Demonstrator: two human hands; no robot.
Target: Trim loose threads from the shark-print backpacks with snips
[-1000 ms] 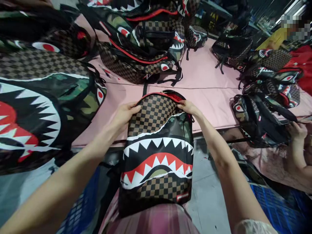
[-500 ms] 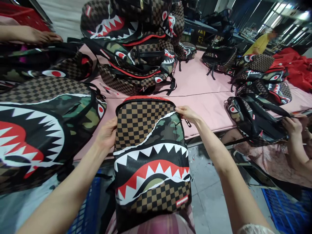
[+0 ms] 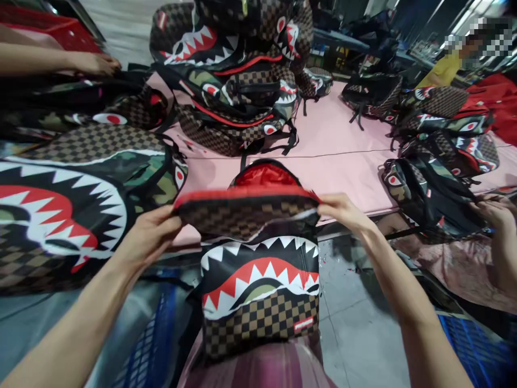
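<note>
One backpack [image 3: 260,277], brown-black check with shark-mouth print, near centre, its lower end against a striped cloth [image 3: 278,364] on the lap, its top by the near edge of a pink-covered table [image 3: 335,143]; mouth parted, red lining [image 3: 266,177] showing. Grip: left hand [image 3: 157,229] pinching the left end of the front panel's upper edge, right hand [image 3: 343,210] pinching the right end, edge stretched between; the panel is blurred, so exact finger placement is uncertain. Handling, as judged: light, coated, smooth and a little slippery, pliant in the panel, firmer along the piped rim; not fragile; best held at the two upper corners. Surroundings: one large printed bag [image 3: 76,188], left, close by the left forearm and the likeliest obstruction on that side; one heap of bags [image 3: 238,108], far, beyond the open mouth, limiting room there; one row of bags [image 3: 436,188], right, a co-worker's hand [image 3: 498,213] at its near end; one blue crate [image 3: 151,328], low left; one red heap [image 3: 495,102], far right
</note>
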